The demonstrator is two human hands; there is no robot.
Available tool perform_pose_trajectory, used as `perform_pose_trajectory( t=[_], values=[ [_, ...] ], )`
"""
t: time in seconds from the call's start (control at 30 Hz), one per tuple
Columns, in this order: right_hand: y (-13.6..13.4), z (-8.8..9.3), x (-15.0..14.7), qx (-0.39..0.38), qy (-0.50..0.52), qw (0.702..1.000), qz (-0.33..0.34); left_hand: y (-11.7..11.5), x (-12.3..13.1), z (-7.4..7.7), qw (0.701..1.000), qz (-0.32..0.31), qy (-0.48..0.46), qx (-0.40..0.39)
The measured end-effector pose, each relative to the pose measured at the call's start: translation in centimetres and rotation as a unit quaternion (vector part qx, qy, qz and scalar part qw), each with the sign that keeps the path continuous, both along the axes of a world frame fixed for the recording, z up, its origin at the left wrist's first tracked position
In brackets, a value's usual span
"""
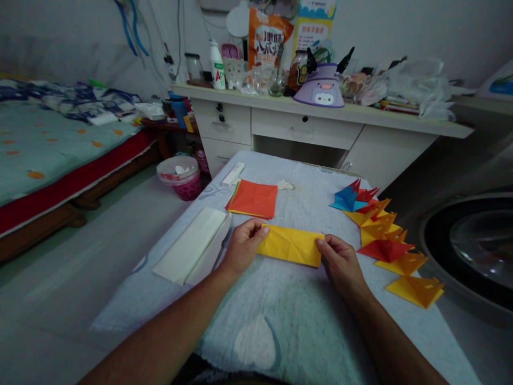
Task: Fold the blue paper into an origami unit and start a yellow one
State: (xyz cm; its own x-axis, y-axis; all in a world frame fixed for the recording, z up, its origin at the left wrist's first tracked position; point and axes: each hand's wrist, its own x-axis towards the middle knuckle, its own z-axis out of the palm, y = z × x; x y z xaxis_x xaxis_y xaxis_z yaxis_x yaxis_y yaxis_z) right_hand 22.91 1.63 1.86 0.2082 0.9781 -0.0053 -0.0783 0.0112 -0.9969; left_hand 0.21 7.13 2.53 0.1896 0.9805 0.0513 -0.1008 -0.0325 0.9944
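Observation:
A yellow sheet of origami paper, folded to a creased rectangle, is held level between my two hands above the table. My left hand pinches its left end between thumb and fingers. At the right end, my right hand grips the paper the same way, thumb on top. Behind the left hand lies a stack of square paper with an orange-red sheet uppermost. Folded paper figures in yellow, red and blue stand in a row along the table's right side.
A pale folded sheet and a small white box lie on the cloth-covered table. Crumpled tissue sits beyond the stack. A pink bin stands left on the floor; a cluttered white desk is behind.

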Motion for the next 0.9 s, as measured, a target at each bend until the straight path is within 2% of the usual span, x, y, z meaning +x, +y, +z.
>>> perform_pose_trajectory(
  t=[0.23, 0.43, 0.53, 0.63, 0.77, 0.9],
  values=[
    [0.0, -0.2, 0.1, -0.005, -0.028, 1.0, -0.001, 0.0, 0.1, 0.2, 1.0, 0.008, 0.026, 0.004],
    [0.2, -0.1, 0.1, -0.004, -0.182, 0.982, -0.041, 0.2, 0.0, -0.3, 0.991, 0.02, 0.126, 0.048],
    [0.2, -0.1, 0.3, 0.003, -0.313, 0.948, -0.062, 0.2, 0.0, -0.7, 0.967, 0.024, 0.225, 0.117],
    [0.3, -0.2, 0.5, 0.015, -0.432, 0.9, -0.062, 0.3, 0.2, -0.9, 0.922, 0.027, 0.344, 0.176],
    [0.6, -0.4, 0.7, 0.015, -0.527, 0.848, -0.052, 0.3, 0.7, -0.9, 0.864, 0.008, 0.454, 0.215],
    [0.9, -0.4, 0.6, 0.01, -0.603, 0.797, -0.039, 0.5, 1.0, -1.1, 0.828, -0.018, 0.512, 0.228]
  ],
)
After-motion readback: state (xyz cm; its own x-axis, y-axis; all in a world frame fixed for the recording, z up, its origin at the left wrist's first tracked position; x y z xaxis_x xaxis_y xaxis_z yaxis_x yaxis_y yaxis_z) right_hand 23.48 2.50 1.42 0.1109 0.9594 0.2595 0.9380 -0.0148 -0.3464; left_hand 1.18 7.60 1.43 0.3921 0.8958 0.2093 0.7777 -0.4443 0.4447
